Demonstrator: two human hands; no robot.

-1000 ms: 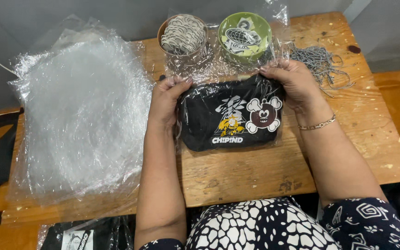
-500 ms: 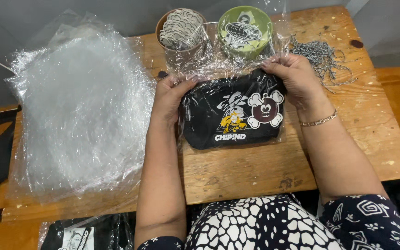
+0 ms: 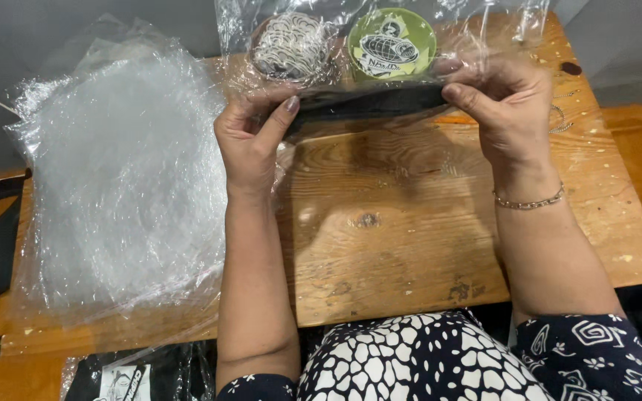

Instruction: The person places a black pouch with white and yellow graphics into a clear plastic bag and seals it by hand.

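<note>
A black pouch [image 3: 369,104] is held edge-on above the far side of the wooden table [image 3: 410,238], inside a clear plastic bag [image 3: 484,30]. The left hand [image 3: 250,137] pinches its left end, and the right hand [image 3: 503,104] pinches its right end. Behind stand a green tin [image 3: 391,44] and a bowl of chains [image 3: 291,48]. A stack of clear bags [image 3: 120,178] lies left.

1. One head-worn camera is looking steeply down from above the person's lap onto a wooden table [image 3: 410,245].
2. It is facing forward, away from the body, toward the table's far edge.
3. It is sitting close: forearms and both hands are filling the middle.
4. No second view is sharing the scene.
</note>
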